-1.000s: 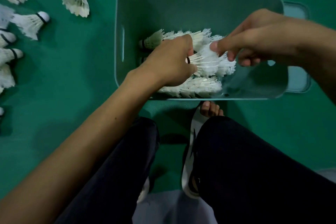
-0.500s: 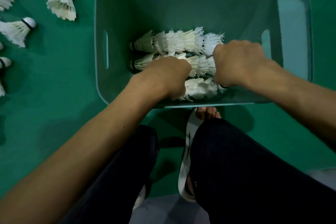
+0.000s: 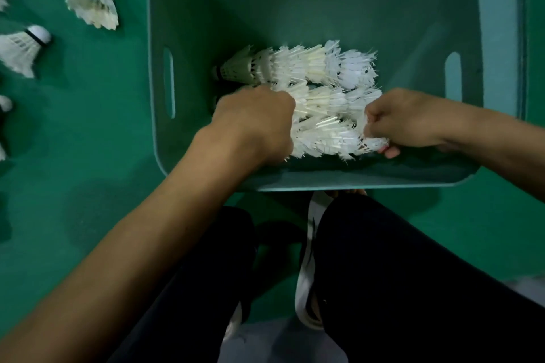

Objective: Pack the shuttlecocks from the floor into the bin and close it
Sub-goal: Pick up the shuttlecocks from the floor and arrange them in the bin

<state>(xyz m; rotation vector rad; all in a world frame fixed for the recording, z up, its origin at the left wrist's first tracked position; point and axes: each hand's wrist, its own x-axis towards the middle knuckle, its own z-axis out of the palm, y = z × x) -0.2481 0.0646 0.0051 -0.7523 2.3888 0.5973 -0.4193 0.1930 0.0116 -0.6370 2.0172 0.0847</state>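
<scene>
Two bare hands of yours reached down into a teal bin, and everything else is placed against that bin. Largest of all was the green floor (image 3: 88, 186), spread out on every side of it. The bin (image 3: 295, 180) itself stood open, a deep rounded rectangle with a slot handle in each end wall. Past its right end lay a flat pale lid (image 3: 501, 38), partly hidden behind the bin's wall. Below the bin's near rim were your dark trouser legs (image 3: 398, 289) and a white sandal (image 3: 303, 289).

Inside the bin, white feather shuttlecocks (image 3: 309, 68) lay nested in rows along the bottom, nearer the near wall than the far one. Your left hand (image 3: 253, 124) was curled closed over the left end of the nearer rows, knuckles up. Your right hand (image 3: 404, 118) was closed in a fist on the feathers at the right end of the nearest row, a fingertip showing beneath.

To the left of the bin, loose on the floor, lay one shuttlecock (image 3: 94, 1) near its far corner, another (image 3: 22, 50) farther left, and a few more cut off by the picture's left edge.
</scene>
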